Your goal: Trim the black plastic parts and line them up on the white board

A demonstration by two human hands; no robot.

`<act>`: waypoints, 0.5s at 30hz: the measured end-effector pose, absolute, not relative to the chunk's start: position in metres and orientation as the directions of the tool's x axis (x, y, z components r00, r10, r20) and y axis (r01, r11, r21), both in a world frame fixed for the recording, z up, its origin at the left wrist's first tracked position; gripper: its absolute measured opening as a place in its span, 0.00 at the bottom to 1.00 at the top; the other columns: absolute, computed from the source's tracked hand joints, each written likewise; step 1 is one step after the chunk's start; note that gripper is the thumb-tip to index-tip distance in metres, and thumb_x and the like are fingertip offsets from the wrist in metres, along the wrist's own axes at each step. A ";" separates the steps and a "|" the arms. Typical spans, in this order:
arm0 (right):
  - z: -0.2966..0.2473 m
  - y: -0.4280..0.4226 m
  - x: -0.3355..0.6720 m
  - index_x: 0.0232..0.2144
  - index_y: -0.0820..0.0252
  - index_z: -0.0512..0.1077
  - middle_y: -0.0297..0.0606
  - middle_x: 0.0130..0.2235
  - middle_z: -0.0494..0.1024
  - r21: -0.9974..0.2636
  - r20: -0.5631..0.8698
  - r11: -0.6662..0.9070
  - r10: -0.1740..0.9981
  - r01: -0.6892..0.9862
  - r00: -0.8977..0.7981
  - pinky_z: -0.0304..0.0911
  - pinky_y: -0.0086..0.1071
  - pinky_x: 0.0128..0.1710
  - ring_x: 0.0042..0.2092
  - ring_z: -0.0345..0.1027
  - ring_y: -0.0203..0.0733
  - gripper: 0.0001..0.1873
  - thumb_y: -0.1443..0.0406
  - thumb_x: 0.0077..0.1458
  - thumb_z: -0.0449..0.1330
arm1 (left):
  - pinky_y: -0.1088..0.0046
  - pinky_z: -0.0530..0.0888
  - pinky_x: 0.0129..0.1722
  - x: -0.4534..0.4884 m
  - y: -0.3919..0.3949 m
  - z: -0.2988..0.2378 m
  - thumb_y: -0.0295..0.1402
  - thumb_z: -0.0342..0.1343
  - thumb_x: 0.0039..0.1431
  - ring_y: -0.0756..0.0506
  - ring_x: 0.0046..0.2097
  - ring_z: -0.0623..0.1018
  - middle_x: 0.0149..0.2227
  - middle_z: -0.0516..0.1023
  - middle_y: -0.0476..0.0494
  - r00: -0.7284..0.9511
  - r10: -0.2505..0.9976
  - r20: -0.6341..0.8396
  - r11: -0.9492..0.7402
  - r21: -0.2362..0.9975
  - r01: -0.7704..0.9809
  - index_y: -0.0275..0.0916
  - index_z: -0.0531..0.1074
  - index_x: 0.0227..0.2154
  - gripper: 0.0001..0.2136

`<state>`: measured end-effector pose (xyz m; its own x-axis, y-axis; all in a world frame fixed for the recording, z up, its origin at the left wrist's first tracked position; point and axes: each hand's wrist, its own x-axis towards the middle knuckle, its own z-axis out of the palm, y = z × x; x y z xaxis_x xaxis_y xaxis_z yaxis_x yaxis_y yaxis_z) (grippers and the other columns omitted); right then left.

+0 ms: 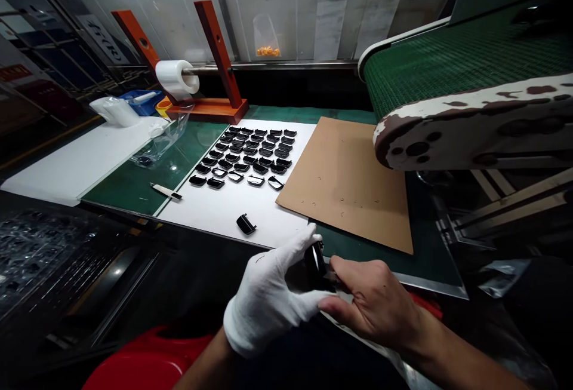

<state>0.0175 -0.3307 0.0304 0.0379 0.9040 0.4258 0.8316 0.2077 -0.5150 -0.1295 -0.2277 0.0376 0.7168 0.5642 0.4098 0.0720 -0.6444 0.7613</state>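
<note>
In front of the table edge, my left hand [266,294], in a white glove, grips a glossy black plastic part [317,260] between thumb and fingers. My bare right hand [380,303] is closed at the part's right side, thumb and forefinger pinched together; what sits between them is too dark and small to make out. A single black plastic piece [246,224] lies on the white sheet [201,208] just beyond my left hand. Farther back, several similar black pieces [249,159] lie in rows on that sheet.
A utility knife [166,191] lies at the sheet's left edge. Brown cardboard [349,184] covers the table's right part. A green conveyor belt [470,49] juts in above right. A plastic film roll [176,78] hangs on an orange stand [219,55]. A red stool [143,360] stands below left.
</note>
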 end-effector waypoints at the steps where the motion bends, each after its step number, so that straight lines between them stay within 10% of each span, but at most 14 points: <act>1: 0.030 -0.331 0.017 0.19 0.56 0.56 0.26 0.17 0.58 -0.554 0.433 0.204 0.899 0.807 0.070 0.44 0.27 0.18 0.17 0.50 0.29 0.28 0.42 0.57 0.41 | 0.76 0.76 0.48 -0.130 -0.228 0.038 0.42 0.66 0.45 0.43 0.45 0.80 0.48 0.77 0.36 0.723 0.556 0.411 -0.652 0.755 0.071 0.33 0.66 0.54 0.33; 10: 0.026 -0.340 0.061 0.30 0.56 0.68 0.37 0.27 0.74 -0.549 0.191 -0.229 0.902 0.804 0.387 0.55 0.31 0.25 0.27 0.66 0.39 0.28 0.51 0.62 0.34 | 0.70 0.72 0.54 -0.136 -0.211 0.021 0.32 0.65 0.48 0.43 0.52 0.75 0.53 0.73 0.40 0.760 0.465 0.455 -0.809 0.567 0.156 0.41 0.57 0.59 0.35; 15: -0.006 -0.323 0.122 0.22 0.53 0.73 0.36 0.26 0.78 -0.400 0.043 -0.480 0.841 0.781 0.539 0.55 0.33 0.26 0.30 0.71 0.45 0.28 0.46 0.58 0.43 | 0.61 0.72 0.53 -0.123 -0.170 -0.016 0.28 0.64 0.47 0.38 0.52 0.74 0.54 0.72 0.36 0.815 0.561 0.145 -0.757 0.487 0.435 0.39 0.58 0.59 0.35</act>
<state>0.1223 -0.3226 -0.0062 0.5393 0.8410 0.0434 0.7808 -0.4801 -0.3998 -0.1227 -0.1701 -0.0165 0.8148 0.5614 0.1445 0.4354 -0.7573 0.4867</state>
